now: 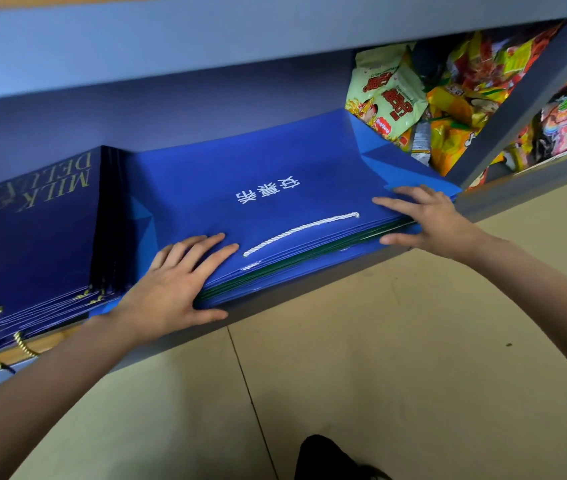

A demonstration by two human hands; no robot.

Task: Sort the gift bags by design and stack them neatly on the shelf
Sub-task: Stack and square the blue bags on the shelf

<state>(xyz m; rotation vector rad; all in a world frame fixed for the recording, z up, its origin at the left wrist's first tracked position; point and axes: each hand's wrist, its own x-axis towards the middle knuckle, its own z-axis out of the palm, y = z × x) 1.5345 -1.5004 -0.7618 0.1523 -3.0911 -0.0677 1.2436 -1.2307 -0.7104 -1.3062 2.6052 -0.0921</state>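
Hands, two; bag stacks, two

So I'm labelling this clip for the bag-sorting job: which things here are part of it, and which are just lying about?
Part of the job:
- bright blue bag stack, white rope handle on top
- dark navy bag stack, gold lettering
- left hand and right hand, fingers flat on the blue stack
- shelf

Just lying about:
- snack packets, beside the blue stack

Two stacks of flat paper gift bags lie on the grey shelf: one bright blue stack, one dark navy, gold-lettered stack. Two bare hands, left and right, rest on the blue one; the heaped foil snack packets are too jumbled to count.
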